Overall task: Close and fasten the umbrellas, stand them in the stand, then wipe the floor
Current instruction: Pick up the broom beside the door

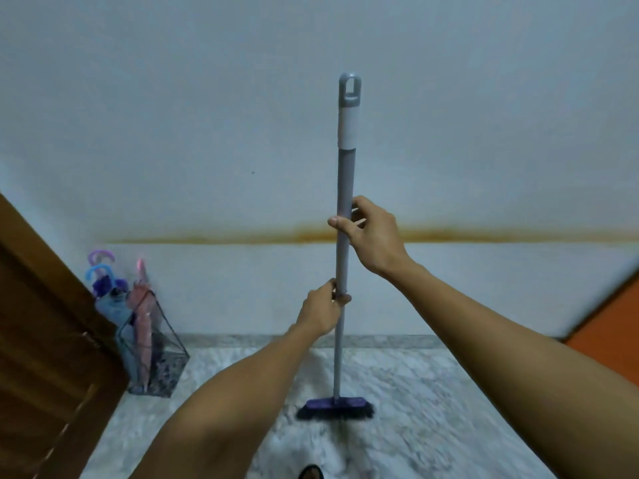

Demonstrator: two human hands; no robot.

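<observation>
A grey mop handle [345,174] stands upright in front of me, and its dark purple head [335,408] rests on the marble floor [415,392]. My right hand [371,233] grips the pole at mid height. My left hand [323,309] grips it lower down. At the left, a wire umbrella stand [155,354] holds three closed umbrellas: a purple one [103,281], a blue one [110,302] and a pink one [141,305].
A pale wall [207,133] with an orange-brown stain line runs across the back. A brown wooden door [41,340] stands at the left, beside the stand. An orange surface [608,337] shows at the right edge. A dark foot tip [311,473] shows at the bottom.
</observation>
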